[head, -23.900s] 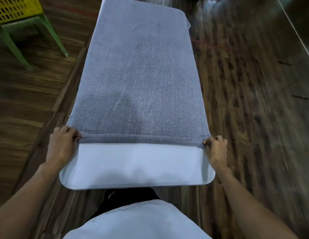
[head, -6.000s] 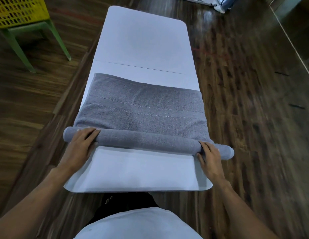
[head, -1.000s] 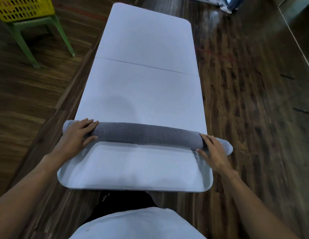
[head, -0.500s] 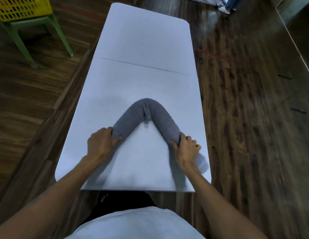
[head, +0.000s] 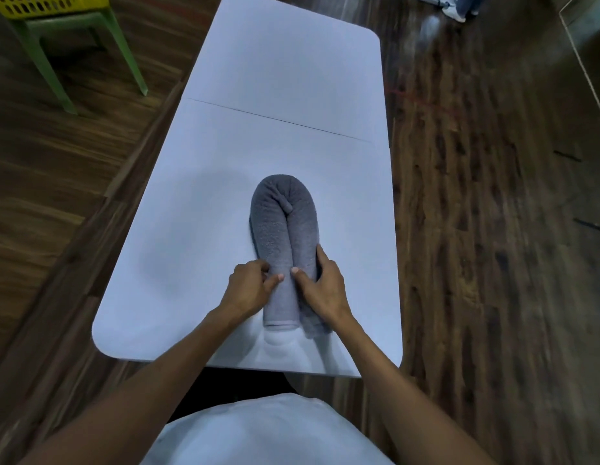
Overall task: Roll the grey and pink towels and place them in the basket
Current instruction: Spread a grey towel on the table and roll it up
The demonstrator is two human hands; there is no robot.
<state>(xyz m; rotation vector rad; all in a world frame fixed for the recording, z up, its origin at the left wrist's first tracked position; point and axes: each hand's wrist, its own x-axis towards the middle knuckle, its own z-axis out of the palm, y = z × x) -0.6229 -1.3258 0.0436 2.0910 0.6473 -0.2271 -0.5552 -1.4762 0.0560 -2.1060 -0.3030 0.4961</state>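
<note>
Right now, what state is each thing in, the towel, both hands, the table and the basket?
grey towel: rolled, bent double into a U, both ends side by side, lying on the table.
left hand: grips the left half of the roll near its end.
right hand: grips the right half.
white table: unfolded, seam across the middle.
yellow basket: on a green stool, contents not visible.

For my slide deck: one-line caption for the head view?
Both hands hold a rolled grey towel, doubled over on the white table.
</note>
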